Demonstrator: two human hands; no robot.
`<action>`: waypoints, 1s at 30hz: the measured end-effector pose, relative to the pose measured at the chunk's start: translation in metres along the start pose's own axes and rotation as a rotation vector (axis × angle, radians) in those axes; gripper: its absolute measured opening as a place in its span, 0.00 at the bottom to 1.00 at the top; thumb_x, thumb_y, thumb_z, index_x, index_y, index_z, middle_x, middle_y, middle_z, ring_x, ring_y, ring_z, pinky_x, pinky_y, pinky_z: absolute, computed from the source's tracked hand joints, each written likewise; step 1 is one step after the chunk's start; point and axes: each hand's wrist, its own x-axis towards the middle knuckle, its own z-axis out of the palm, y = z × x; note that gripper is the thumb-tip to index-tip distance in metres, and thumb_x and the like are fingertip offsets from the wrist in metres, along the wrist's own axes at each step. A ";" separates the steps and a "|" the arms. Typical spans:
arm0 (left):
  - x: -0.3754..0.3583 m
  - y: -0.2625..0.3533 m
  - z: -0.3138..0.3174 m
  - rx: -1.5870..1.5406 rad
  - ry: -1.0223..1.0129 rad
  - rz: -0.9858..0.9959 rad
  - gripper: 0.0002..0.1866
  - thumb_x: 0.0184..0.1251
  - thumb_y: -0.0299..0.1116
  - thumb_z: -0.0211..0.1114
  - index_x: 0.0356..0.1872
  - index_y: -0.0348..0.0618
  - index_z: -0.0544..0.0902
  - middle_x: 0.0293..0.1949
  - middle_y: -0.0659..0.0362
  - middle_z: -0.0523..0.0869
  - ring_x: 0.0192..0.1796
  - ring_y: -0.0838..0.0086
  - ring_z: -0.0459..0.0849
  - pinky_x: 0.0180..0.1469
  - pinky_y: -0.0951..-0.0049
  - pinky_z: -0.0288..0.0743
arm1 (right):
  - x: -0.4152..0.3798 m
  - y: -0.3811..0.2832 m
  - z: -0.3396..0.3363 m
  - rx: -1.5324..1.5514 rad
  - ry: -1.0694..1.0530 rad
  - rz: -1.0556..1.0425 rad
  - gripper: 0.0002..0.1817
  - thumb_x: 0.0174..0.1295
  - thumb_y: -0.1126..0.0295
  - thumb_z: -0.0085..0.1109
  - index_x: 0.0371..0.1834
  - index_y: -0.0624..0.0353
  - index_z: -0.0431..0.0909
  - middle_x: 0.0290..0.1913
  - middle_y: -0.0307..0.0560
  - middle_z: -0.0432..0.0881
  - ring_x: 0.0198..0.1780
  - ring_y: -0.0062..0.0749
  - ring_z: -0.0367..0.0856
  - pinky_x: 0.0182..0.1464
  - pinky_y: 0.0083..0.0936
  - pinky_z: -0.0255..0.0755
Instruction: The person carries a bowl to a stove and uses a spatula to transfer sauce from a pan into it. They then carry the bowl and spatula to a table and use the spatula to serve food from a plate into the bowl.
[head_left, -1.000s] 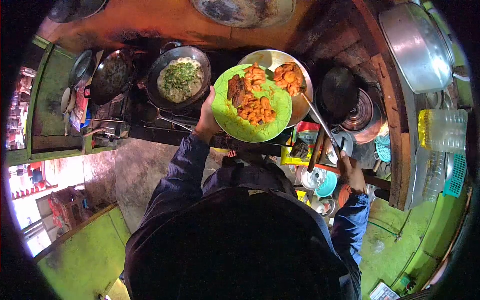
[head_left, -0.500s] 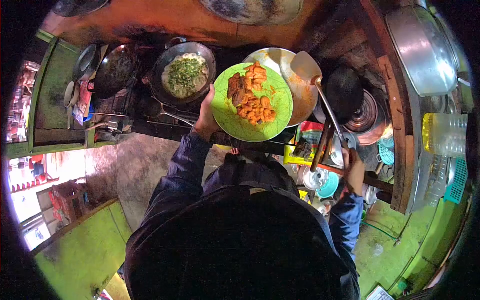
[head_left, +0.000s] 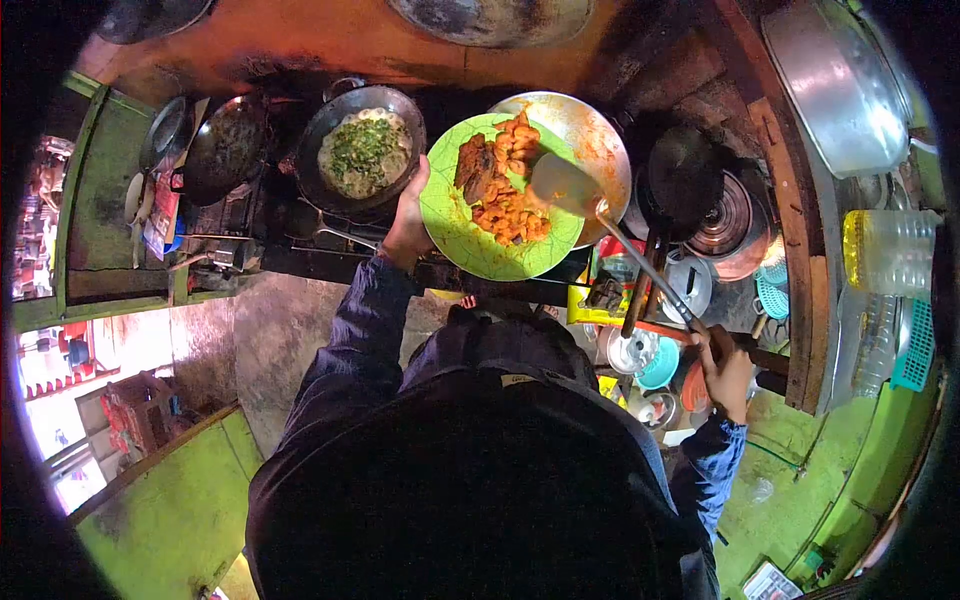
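My left hand [head_left: 409,222] grips the left rim of a green plate [head_left: 455,245], which I hold over the stove. Orange-red sauced pieces of food [head_left: 508,222] and a darker browned piece [head_left: 475,170] lie on it. My right hand [head_left: 724,368] is closed around the handle end of a long metal spatula [head_left: 645,262]. Its broad blade overlaps the right side of the plate, near the food. Partly hidden behind the plate is a wide pan [head_left: 585,130] streaked with orange sauce. Left of the plate stands a wok [head_left: 318,140] holding an egg-like round topped with chopped greens [head_left: 367,152].
A dark empty wok [head_left: 228,150] sits farther left. To the right are a blackened pan [head_left: 684,170] and a coiled burner [head_left: 722,215]. A large aluminium pot [head_left: 835,90] and a plastic bottle [head_left: 890,250] stand at far right. Bowls and lids [head_left: 630,350] lie below the counter.
The spatula's blade has swung down and left from above the pan to over the plate. My right hand has moved slightly right and down. The plate stays nearly in place.
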 end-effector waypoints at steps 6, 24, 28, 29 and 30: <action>0.007 -0.009 -0.019 0.004 0.002 0.024 0.36 0.79 0.58 0.39 0.72 0.37 0.62 0.69 0.49 0.71 0.68 0.59 0.73 0.70 0.58 0.67 | 0.000 -0.001 0.001 -0.030 -0.002 0.017 0.23 0.65 0.50 0.62 0.49 0.59 0.84 0.29 0.63 0.83 0.30 0.59 0.84 0.29 0.43 0.73; 0.007 -0.006 -0.014 0.060 -0.020 0.014 0.36 0.80 0.58 0.37 0.72 0.36 0.63 0.67 0.48 0.72 0.67 0.58 0.74 0.70 0.57 0.68 | -0.002 -0.013 0.032 0.018 0.005 0.059 0.21 0.67 0.52 0.60 0.51 0.56 0.81 0.32 0.64 0.83 0.35 0.61 0.83 0.33 0.46 0.74; 0.003 -0.005 -0.008 0.033 -0.049 -0.006 0.35 0.80 0.57 0.38 0.71 0.36 0.63 0.67 0.48 0.73 0.67 0.59 0.75 0.69 0.58 0.69 | -0.001 -0.042 0.044 0.065 -0.023 0.070 0.22 0.67 0.50 0.59 0.50 0.58 0.81 0.32 0.63 0.84 0.35 0.60 0.84 0.34 0.46 0.75; 0.002 -0.005 -0.006 0.051 -0.070 -0.011 0.35 0.80 0.57 0.38 0.71 0.36 0.63 0.67 0.49 0.73 0.66 0.60 0.75 0.69 0.59 0.69 | -0.002 -0.045 0.050 0.048 -0.003 0.092 0.22 0.67 0.50 0.59 0.50 0.58 0.81 0.32 0.62 0.84 0.35 0.60 0.84 0.34 0.46 0.75; 0.002 -0.007 -0.005 0.051 -0.072 -0.012 0.35 0.80 0.57 0.38 0.71 0.36 0.63 0.67 0.49 0.73 0.66 0.60 0.75 0.69 0.59 0.69 | -0.002 -0.046 0.055 0.032 0.017 0.113 0.23 0.66 0.49 0.59 0.49 0.59 0.81 0.32 0.62 0.84 0.35 0.60 0.84 0.34 0.46 0.75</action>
